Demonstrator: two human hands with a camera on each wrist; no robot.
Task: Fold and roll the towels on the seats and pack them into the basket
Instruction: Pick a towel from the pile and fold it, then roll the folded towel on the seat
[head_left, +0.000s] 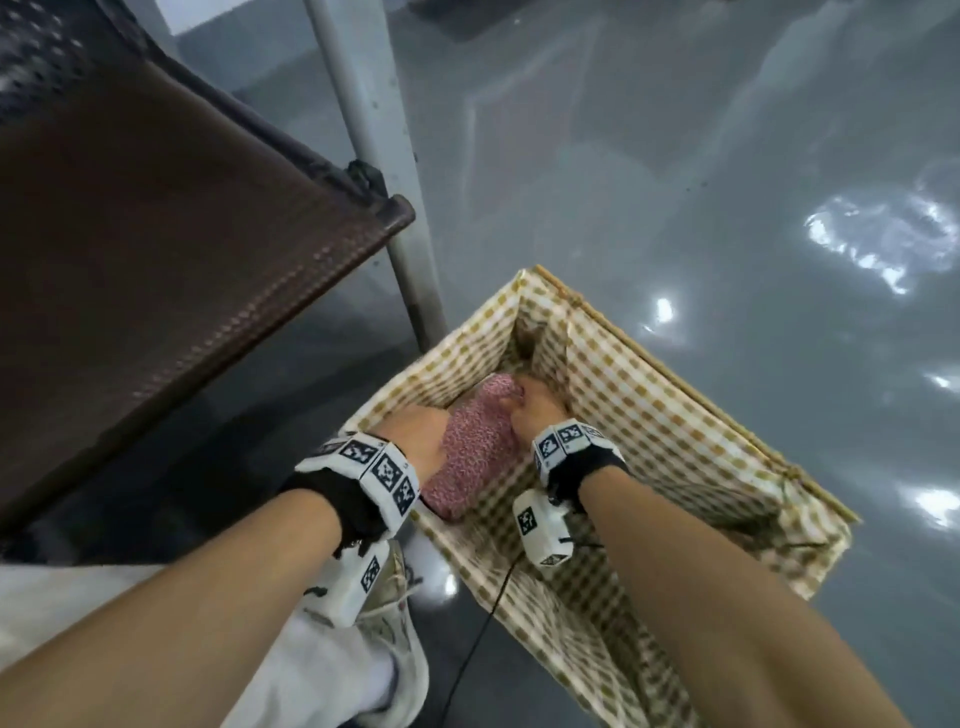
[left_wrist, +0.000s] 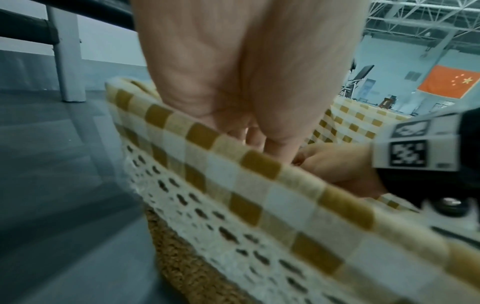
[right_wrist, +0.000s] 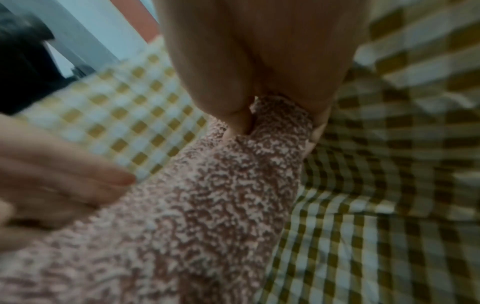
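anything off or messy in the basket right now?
Nothing stands out. The pink rolled towel lies along the left wall of the basket, held by the left hand and right hand. The checked liner is rumpled, not torn.

Big sports hall: steel truss roof (left_wrist: 405, 12), gym equipment (left_wrist: 361, 80), glossy grey floor (head_left: 675, 156).

Dim, even indoor light is seen. White glare patches are reflected on the glossy grey floor (head_left: 878, 244). Both wrist views are motion-blurred and stretched at the edges.
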